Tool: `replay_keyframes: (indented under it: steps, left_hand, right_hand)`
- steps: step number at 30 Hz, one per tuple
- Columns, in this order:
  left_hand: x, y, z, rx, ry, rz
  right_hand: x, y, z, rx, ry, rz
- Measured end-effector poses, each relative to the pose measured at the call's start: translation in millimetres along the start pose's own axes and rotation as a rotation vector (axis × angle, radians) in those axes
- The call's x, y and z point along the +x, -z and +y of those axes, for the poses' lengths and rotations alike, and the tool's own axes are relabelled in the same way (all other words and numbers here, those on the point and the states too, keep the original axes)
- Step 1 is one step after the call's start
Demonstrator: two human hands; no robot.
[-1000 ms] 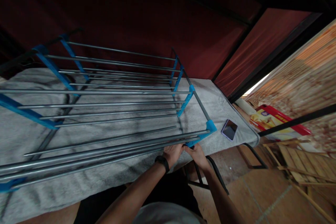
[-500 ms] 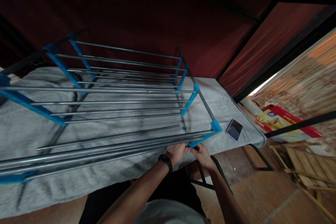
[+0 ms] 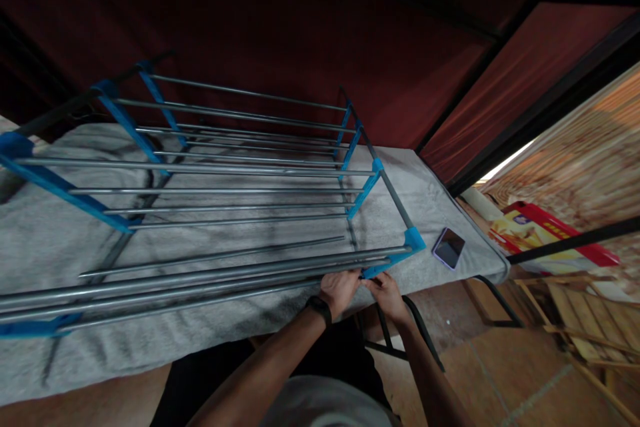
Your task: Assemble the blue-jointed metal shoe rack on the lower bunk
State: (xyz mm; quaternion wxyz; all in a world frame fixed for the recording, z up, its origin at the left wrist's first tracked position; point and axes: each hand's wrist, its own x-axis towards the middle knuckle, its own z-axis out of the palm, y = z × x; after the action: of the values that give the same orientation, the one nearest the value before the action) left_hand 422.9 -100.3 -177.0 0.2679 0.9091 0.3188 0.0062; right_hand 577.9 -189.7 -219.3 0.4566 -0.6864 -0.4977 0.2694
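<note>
Head view: my left hand [image 3: 340,290] and right hand [image 3: 387,295] meet at the near end of a blue bracket [image 3: 397,258], fingers bent inward against it; I can't tell exactly what they pinch, since the fingertips are partly hidden. That bracket is at the near right corner of a metal rack [image 3: 270,170], which lies across a grey cloth [image 3: 423,197] in front of me. A phone [image 3: 449,248] rests on the cloth, just right of the bracket.
</note>
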Motion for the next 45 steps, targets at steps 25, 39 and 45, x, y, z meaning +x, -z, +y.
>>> replay_keyframes:
  steps: [25,39,45]
  left_hand:
    - [-4.3,6.9,2.4,0.021,-0.037,-0.032]
    - [-5.7,1.6,0.6,0.011,-0.056,0.014]
    - [-3.4,-2.0,-2.7,0.006,-0.095,0.048]
  right_hand:
    - [1.6,0.3,5.8,-0.031,0.011,-0.030]
    - [-0.2,-0.8,1.0,-0.061,0.022,-0.015]
    - [0.6,-4.2,-2.1,-0.072,0.026,-0.004]
